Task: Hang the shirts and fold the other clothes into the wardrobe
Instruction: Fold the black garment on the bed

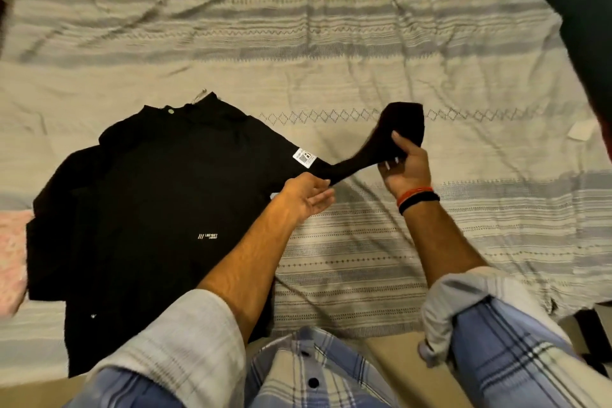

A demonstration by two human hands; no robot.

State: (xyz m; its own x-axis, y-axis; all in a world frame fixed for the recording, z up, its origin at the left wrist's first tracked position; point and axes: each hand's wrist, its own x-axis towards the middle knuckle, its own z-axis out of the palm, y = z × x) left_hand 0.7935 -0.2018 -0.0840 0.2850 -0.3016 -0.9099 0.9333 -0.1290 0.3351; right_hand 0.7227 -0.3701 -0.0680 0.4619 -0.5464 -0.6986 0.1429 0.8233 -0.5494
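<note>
Black shirt point(155, 209) lies flat left of both hands. R hand point(405, 166) grips its sleeve point(394, 136), lifted – L hand point(306, 192) w/ relaxed fingers touches sleeve underneath.

The scene is lit by a warm, yellowish indoor light, rather dim. The arms throw soft shadows on the striped bedsheet point(364, 53), toward the lower middle. The black shirt point(149, 209) is so dark that its folds are almost lost. The wide lens bends the stripes near the edges. The corners and the pink cloth point(11, 258) at the left edge are blurred.
</note>
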